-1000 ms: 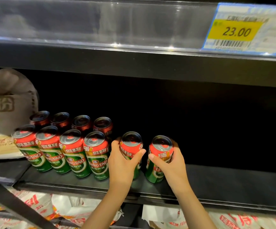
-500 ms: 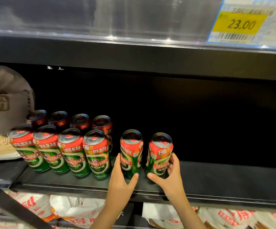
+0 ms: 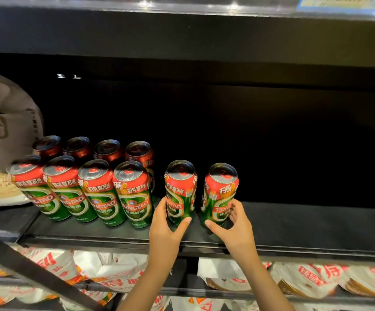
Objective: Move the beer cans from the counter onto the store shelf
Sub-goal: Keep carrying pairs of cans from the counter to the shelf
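Two red-and-green beer cans stand upright on the black store shelf [image 3: 305, 230], a little apart from each other. My left hand [image 3: 166, 227] grips the lower part of the left can [image 3: 180, 187], thumb on its right side. My right hand [image 3: 233, 225] grips the base of the right can [image 3: 221, 189], thumb in front and fingers behind. To their left stand several more cans in two rows: a front row [image 3: 96, 191] with labels facing me and a back row [image 3: 108, 151] in shadow.
A paper flour sack [image 3: 4, 122] sits at the shelf's left end. The shelf stretches dark to the right of the held cans. An upper shelf edge [image 3: 182, 34] runs overhead. Bagged goods [image 3: 305, 279] lie on the lower shelf, and a black bar [image 3: 36, 272] crosses bottom left.
Both hands have slid from the upper halves of the two cans down to their bases. The cans now stand on the shelf, turned so more of the labels faces me.
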The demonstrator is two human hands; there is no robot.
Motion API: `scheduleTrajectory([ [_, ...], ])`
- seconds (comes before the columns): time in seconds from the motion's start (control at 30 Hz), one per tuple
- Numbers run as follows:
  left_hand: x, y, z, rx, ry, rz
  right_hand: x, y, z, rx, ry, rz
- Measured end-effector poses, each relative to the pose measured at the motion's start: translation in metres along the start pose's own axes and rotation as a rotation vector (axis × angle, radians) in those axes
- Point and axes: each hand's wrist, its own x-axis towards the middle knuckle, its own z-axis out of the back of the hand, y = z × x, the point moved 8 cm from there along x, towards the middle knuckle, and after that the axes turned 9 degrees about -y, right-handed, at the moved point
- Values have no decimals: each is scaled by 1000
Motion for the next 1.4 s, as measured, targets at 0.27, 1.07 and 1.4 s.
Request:
scheduleTrajectory([
  [0.27, -1, -5, 2, 94, -35, -36, -2, 8, -8, -62, 102, 78],
  [1.07, -4, -1, 3, 105, -8, -31, 1, 7, -10, -70, 27, 65],
  [1.4, -6, -1, 7, 28, -84, 54, -2, 7, -7, -84, 44, 63],
])
